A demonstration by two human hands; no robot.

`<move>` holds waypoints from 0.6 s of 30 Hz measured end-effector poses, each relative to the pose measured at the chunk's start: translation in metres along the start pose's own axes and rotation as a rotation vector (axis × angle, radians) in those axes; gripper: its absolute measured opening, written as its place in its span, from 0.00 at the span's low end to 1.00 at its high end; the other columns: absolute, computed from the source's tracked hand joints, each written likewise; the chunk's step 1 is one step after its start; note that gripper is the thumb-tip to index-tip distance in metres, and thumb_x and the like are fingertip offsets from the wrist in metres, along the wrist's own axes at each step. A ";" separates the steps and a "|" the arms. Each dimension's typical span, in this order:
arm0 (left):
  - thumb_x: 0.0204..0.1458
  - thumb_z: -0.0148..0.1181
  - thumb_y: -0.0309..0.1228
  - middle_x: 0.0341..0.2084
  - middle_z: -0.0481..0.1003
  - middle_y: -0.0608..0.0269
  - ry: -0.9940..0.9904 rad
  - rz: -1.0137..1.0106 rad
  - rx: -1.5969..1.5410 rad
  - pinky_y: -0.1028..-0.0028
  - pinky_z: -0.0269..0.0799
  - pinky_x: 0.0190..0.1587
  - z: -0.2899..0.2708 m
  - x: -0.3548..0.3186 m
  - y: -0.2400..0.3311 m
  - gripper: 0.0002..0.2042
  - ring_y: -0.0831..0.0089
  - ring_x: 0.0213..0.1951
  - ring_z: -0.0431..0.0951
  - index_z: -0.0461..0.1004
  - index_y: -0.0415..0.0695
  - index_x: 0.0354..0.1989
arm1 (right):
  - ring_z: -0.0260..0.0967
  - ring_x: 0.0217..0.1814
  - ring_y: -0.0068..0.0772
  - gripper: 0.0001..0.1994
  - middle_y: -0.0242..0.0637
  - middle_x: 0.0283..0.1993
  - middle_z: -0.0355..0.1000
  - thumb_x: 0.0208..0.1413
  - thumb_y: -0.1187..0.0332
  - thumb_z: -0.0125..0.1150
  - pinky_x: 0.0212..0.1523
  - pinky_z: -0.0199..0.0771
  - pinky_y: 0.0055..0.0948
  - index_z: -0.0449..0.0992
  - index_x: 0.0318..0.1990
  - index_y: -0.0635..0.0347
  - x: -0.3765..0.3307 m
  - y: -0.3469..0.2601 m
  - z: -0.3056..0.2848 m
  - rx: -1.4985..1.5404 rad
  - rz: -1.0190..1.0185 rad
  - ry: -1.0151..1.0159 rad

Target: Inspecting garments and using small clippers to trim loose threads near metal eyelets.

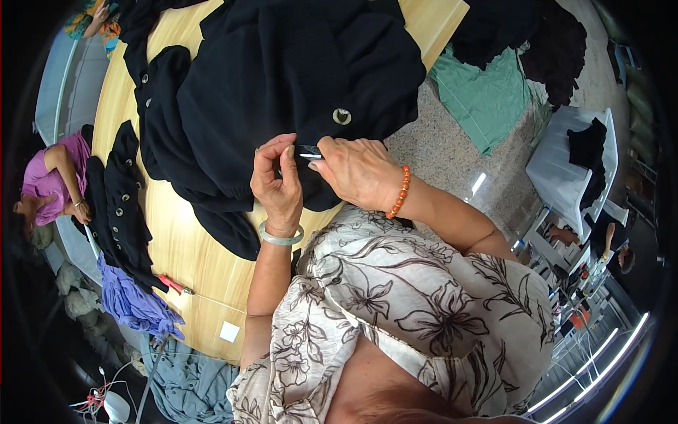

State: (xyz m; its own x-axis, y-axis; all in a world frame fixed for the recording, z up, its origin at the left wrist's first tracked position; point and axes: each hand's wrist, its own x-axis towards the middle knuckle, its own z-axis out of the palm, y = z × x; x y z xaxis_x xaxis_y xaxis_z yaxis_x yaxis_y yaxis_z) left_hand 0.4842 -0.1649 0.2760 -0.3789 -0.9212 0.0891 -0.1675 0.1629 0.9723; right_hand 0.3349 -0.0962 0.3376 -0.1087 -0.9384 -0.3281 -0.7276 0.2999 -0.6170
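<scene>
A black knit garment [268,85] with a round button [342,116] is spread in front of me on the wooden table. My left hand [278,180], with a pale bangle on its wrist, is closed in a pinch at the garment's near edge. What its fingertips hold is too small to make out. Close beside it, my right hand [360,168], wearing an orange bead bracelet, grips small thread snips [308,152]. Their shiny blades point toward the left fingertips. The right palm and most of the snips' handle are hidden.
Red-handled pliers [174,285] and a white paper square [229,331] lie on the table [201,283]. More black buttoned clothing [121,205] and a purple garment [138,297] lie left, near a person in pink [56,173]. Green cloth [484,95] and a white bin [565,152] stand right.
</scene>
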 end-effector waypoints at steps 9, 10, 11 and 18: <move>0.53 0.60 0.16 0.40 0.79 0.50 -0.046 0.219 0.174 0.71 0.74 0.45 0.004 0.002 0.008 0.05 0.64 0.41 0.79 0.72 0.36 0.36 | 0.78 0.32 0.51 0.13 0.50 0.27 0.76 0.63 0.61 0.52 0.34 0.76 0.46 0.71 0.36 0.65 0.011 0.003 0.002 -0.004 0.004 -0.060; 0.51 0.62 0.16 0.41 0.78 0.49 -0.056 0.248 0.218 0.70 0.73 0.45 0.005 0.003 0.013 0.05 0.62 0.42 0.79 0.74 0.37 0.34 | 0.78 0.32 0.51 0.13 0.50 0.27 0.76 0.63 0.61 0.52 0.34 0.76 0.46 0.71 0.36 0.65 0.011 0.003 0.003 -0.002 0.005 -0.059; 0.51 0.62 0.16 0.41 0.78 0.49 -0.058 0.248 0.219 0.70 0.73 0.45 0.005 0.003 0.014 0.05 0.62 0.42 0.79 0.74 0.37 0.34 | 0.78 0.32 0.51 0.13 0.50 0.27 0.76 0.63 0.61 0.51 0.34 0.76 0.46 0.71 0.36 0.65 0.011 0.004 0.003 -0.012 -0.016 -0.041; 0.51 0.63 0.17 0.42 0.73 0.51 -0.018 0.224 0.192 0.71 0.72 0.43 0.002 -0.002 0.020 0.04 0.65 0.40 0.75 0.75 0.38 0.32 | 0.76 0.31 0.50 0.11 0.44 0.26 0.75 0.62 0.61 0.54 0.29 0.73 0.46 0.69 0.35 0.61 0.008 0.007 0.008 0.045 -0.030 -0.003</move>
State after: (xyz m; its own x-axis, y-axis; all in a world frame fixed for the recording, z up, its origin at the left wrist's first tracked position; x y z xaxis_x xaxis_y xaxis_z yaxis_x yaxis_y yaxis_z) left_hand 0.4794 -0.1591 0.2943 -0.4412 -0.8488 0.2913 -0.2466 0.4268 0.8701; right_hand 0.3345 -0.1006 0.3246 -0.0853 -0.9466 -0.3109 -0.6990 0.2792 -0.6584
